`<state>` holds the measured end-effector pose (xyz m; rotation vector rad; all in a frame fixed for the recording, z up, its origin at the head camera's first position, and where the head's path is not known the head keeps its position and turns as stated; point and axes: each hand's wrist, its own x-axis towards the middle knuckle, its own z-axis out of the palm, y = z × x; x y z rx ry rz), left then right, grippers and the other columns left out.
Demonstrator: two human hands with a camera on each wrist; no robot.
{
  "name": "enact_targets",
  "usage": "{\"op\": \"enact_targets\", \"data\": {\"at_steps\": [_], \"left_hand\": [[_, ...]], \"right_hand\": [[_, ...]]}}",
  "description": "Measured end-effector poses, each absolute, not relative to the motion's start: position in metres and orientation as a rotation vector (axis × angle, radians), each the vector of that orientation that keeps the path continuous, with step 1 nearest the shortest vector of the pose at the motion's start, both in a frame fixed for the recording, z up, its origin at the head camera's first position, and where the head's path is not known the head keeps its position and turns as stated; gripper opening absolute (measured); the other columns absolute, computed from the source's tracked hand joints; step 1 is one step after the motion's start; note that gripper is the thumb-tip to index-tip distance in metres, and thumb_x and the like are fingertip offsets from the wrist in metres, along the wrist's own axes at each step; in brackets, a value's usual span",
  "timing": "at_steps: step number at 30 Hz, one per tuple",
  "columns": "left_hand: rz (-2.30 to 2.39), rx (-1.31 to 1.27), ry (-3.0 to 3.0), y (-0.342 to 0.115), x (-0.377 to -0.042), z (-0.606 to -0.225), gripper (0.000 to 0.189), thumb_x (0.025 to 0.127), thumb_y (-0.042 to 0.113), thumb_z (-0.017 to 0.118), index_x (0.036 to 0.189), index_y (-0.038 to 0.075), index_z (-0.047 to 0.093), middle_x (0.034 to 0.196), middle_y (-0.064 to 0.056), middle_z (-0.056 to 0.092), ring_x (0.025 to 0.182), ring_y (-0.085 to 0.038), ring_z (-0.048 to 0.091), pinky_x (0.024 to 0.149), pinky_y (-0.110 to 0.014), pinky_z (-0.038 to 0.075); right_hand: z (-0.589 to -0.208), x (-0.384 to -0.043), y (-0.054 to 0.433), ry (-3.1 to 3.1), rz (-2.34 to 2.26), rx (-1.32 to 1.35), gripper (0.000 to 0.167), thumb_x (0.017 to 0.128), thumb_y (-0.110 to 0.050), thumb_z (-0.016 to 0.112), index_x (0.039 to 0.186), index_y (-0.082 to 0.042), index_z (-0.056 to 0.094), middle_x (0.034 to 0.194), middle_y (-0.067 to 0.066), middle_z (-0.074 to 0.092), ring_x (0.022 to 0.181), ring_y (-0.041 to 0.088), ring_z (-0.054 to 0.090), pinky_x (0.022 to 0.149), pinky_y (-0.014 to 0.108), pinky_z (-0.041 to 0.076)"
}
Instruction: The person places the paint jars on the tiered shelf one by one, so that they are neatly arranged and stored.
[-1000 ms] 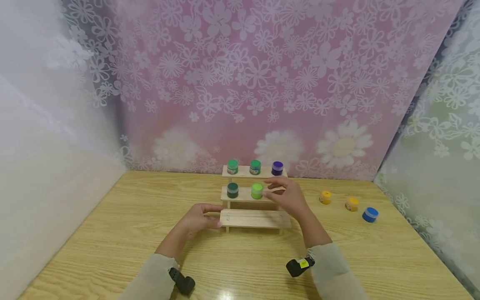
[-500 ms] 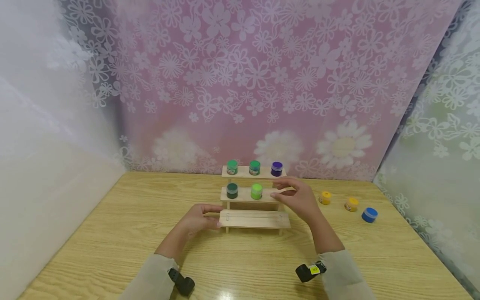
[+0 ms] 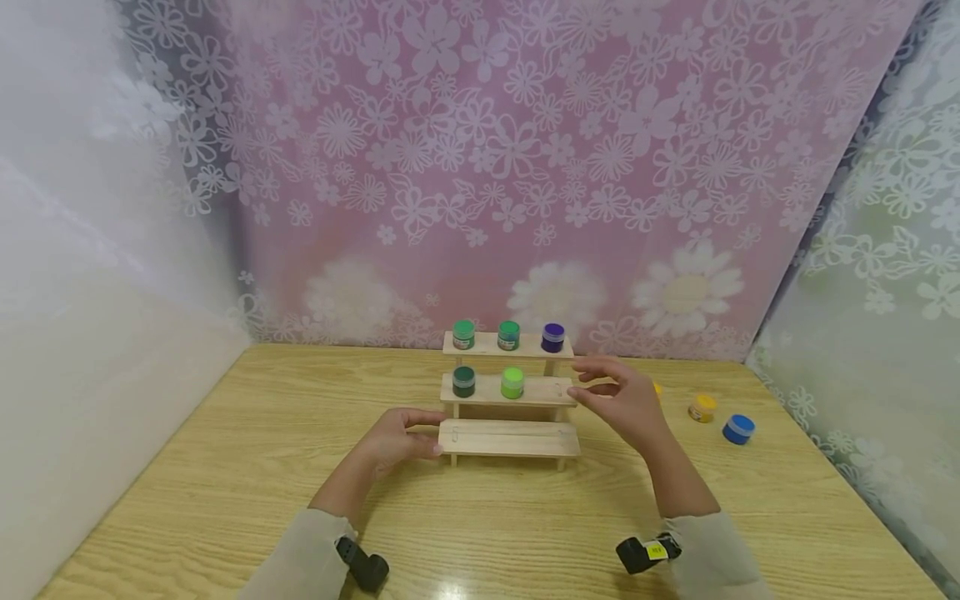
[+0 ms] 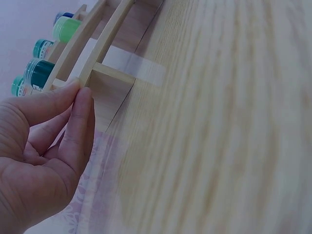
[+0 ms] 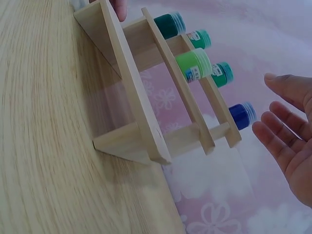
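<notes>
A three-tier wooden display stand (image 3: 510,437) is on the table. My left hand (image 3: 399,435) pinches the left end of its lowest shelf; the left wrist view shows thumb and fingers (image 4: 80,105) meeting at that corner. Off the right end of the middle shelf is my right hand (image 3: 618,402), its fingers loosely bent around nothing. On the middle shelf sit a dark green paint jar (image 3: 463,382) and a light green paint jar (image 3: 512,383). Two green paint jars (image 3: 463,334) and a purple paint jar (image 3: 552,337) line the top shelf.
To the right on the wooden table (image 3: 480,533) are a yellow paint jar (image 3: 702,408) and a blue paint jar (image 3: 738,429). Another yellow jar (image 3: 657,390) is mostly hidden behind my right hand. A flowered pink curtain (image 3: 480,167) hangs close behind the stand.
My right hand has moved right, away from the light green jar and past the middle shelf's end, now covering most of one yellow jar. The left hand has stayed on the stand.
</notes>
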<state>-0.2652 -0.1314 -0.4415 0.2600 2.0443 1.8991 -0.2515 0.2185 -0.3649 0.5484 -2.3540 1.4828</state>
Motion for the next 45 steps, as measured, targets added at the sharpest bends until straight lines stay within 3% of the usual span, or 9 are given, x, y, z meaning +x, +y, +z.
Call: {"op": "enact_targets", "data": {"at_steps": [5, 18, 31, 37, 45], "left_hand": [[1.89, 0.244, 2.042, -0.131, -0.265, -0.441, 0.053, 0.082, -0.009, 0.072, 0.132, -0.004, 0.057, 0.137, -0.024, 0.052, 0.106, -0.031, 0.065, 0.082, -0.036, 0.056], [1.883, 0.251, 2.046, -0.132, -0.265, -0.439, 0.054, 0.082, -0.008, 0.071, 0.134, -0.003, 0.057, 0.135, -0.023, 0.053, 0.104, -0.03, 0.066, 0.082, -0.037, 0.056], [1.889, 0.255, 2.035, -0.132, -0.266, -0.443, 0.054, 0.082, -0.008, 0.072, 0.134, -0.004, 0.056, 0.137, -0.024, 0.052, 0.106, -0.032, 0.065, 0.082, -0.037, 0.056], [1.896, 0.253, 2.03, -0.132, -0.267, -0.444, 0.054, 0.082, -0.009, 0.072, 0.133, -0.004, 0.056, 0.136, -0.024, 0.052, 0.106, -0.031, 0.065, 0.082, -0.037, 0.056], [1.889, 0.256, 2.034, -0.133, -0.267, -0.442, 0.054, 0.082, -0.006, 0.073, 0.134, -0.003, 0.057, 0.136, -0.023, 0.053, 0.105, -0.03, 0.066, 0.082, -0.036, 0.056]], "right_hand": [[-0.365, -0.25, 0.229, -2.384, 1.407, 0.507, 0.033, 0.087, -0.014, 0.075, 0.118, -0.006, 0.068, 0.12, 0.011, 0.062, 0.1, 0.032, 0.063, 0.076, 0.022, 0.055], [-0.364, -0.242, 0.256, -2.412, 1.27, 0.409, 0.033, 0.089, -0.017, 0.074, 0.12, -0.007, 0.068, 0.119, 0.012, 0.062, 0.093, 0.003, 0.062, 0.074, 0.015, 0.053], [-0.371, -0.237, 0.288, -2.457, 1.156, 0.318, 0.033, 0.091, -0.024, 0.072, 0.119, -0.008, 0.068, 0.112, 0.008, 0.061, 0.086, -0.005, 0.06, 0.071, 0.015, 0.053], [-0.372, -0.234, 0.298, -2.448, 1.14, 0.301, 0.031, 0.09, -0.02, 0.072, 0.118, -0.007, 0.068, 0.115, 0.014, 0.06, 0.086, -0.004, 0.06, 0.07, 0.015, 0.053], [-0.383, -0.241, 0.313, -2.43, 1.085, 0.266, 0.029, 0.093, -0.02, 0.07, 0.117, -0.004, 0.069, 0.12, 0.012, 0.058, 0.096, 0.017, 0.059, 0.073, 0.007, 0.047]]}}
